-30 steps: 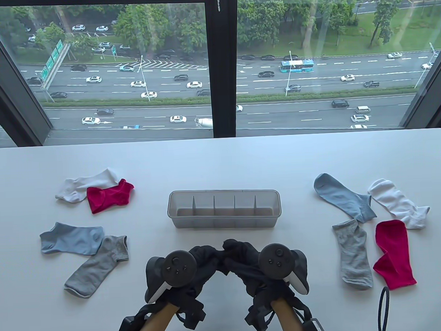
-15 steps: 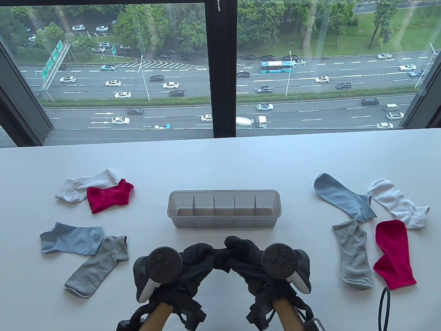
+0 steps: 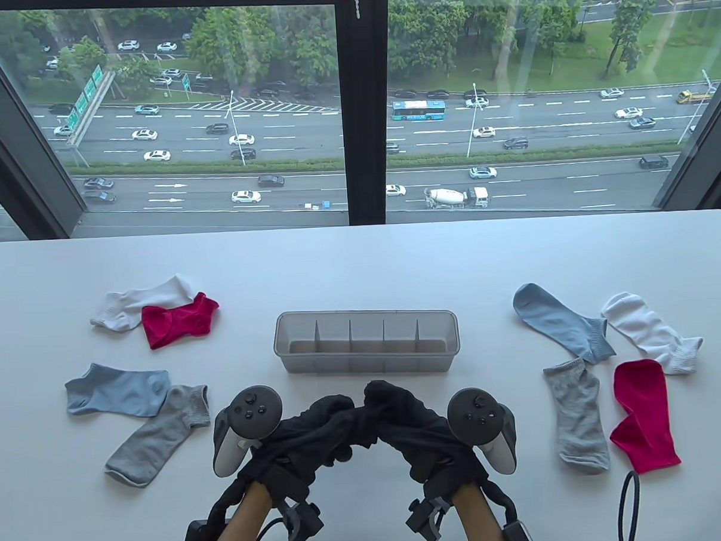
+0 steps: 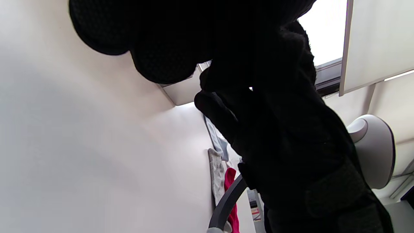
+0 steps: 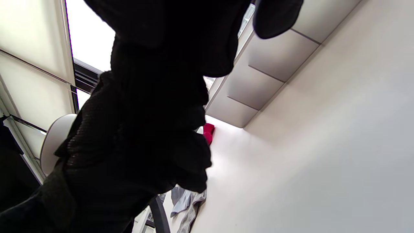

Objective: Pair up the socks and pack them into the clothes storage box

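Black sock fabric (image 3: 360, 427) is bunched between my two gloved hands, just in front of the clear divided storage box (image 3: 367, 366). My left hand (image 3: 326, 424) grips its left end and my right hand (image 3: 397, 407) grips its right end. Black gloves and black fabric merge, so I cannot tell whether it is one sock or two. On the left lie a white sock (image 3: 141, 299), red sock (image 3: 177, 320), blue sock (image 3: 115, 390) and grey sock (image 3: 156, 438). On the right lie a blue sock (image 3: 557, 321), white sock (image 3: 647, 330), grey sock (image 3: 576, 416) and red sock (image 3: 642, 416). Both wrist views are mostly filled by dark gloves.
The box's compartments hold nothing. A dark cable loop (image 3: 629, 504) lies at the table's front right, near the red sock. The window sits behind the table's far edge. The box wall (image 5: 268, 77) shows close in the right wrist view.
Both wrists have rolled outward, so the trackers have moved apart. The black fabric between the hands has risen slightly toward the box. The socks on the table have not moved.
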`<state>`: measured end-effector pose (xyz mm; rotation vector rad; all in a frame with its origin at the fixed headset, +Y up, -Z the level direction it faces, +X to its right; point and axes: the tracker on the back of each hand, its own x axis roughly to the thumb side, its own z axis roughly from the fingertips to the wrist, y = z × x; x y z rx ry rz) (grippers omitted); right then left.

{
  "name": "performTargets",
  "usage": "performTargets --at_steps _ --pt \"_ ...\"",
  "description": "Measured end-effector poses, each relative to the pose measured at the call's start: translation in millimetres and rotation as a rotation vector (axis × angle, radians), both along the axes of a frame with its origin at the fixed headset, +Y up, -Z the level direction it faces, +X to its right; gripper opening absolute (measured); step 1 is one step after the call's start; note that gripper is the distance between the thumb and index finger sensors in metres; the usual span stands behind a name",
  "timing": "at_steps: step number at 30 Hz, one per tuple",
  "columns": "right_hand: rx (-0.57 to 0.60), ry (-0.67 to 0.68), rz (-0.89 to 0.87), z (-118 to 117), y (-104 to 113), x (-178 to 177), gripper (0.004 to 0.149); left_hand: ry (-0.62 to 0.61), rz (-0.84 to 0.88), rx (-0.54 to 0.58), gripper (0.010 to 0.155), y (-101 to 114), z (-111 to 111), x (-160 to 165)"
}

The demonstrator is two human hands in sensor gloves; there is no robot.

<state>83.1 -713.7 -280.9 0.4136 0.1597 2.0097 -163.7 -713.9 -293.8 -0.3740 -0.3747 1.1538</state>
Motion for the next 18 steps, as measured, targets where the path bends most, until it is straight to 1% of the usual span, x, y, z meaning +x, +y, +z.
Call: performTargets --at_steps 1,2,3,5,8,9,10,11,12,14,15,16,17,18 --pt "0.046 -0.050 0.094 2 2 -1 0.060 0.060 -0.016 0.062 0.059 4 0 1" --pt "0.100 -0.084 0.192 3 3 -2 0.064 0.066 -0.067 0.100 0.059 7 0 2" --pt "0.151 -0.082 0.292 3 4 -4 0.067 0.058 -0.170 0.163 0.059 11 1 2" --pt "0.200 -0.051 0.413 4 5 -7 0.072 0.061 -0.315 0.261 0.057 16 4 5" --pt "0.234 -0.014 0.487 7 8 -13 0.072 0.019 -0.462 0.329 0.057 17 8 12" --pt "0.250 0.010 0.522 7 9 -16 0.072 -0.008 -0.489 0.348 0.057 18 8 15" --pt "0.250 0.037 0.547 7 9 -18 0.073 -0.042 -0.478 0.341 0.057 18 8 17" --pt "0.238 0.062 0.564 7 9 -19 0.073 -0.073 -0.433 0.325 0.057 18 9 19" --pt "0.205 0.105 0.560 6 8 -20 0.071 -0.077 -0.402 0.315 0.057 18 9 20" --pt "0.134 0.122 0.463 4 5 -19 0.067 -0.066 -0.397 0.322 0.058 17 9 17" --pt "0.100 0.119 0.419 3 3 -19 0.063 -0.022 -0.390 0.308 0.063 17 10 14" --pt "0.092 0.070 0.398 2 3 -18 0.063 0.042 -0.376 0.307 0.068 19 12 13" --pt "0.109 -0.003 0.406 2 2 -16 0.063 0.127 -0.374 0.355 0.072 23 15 11" --pt "0.132 -0.039 0.419 2 3 -15 0.063 0.190 -0.390 0.425 0.070 27 18 9"
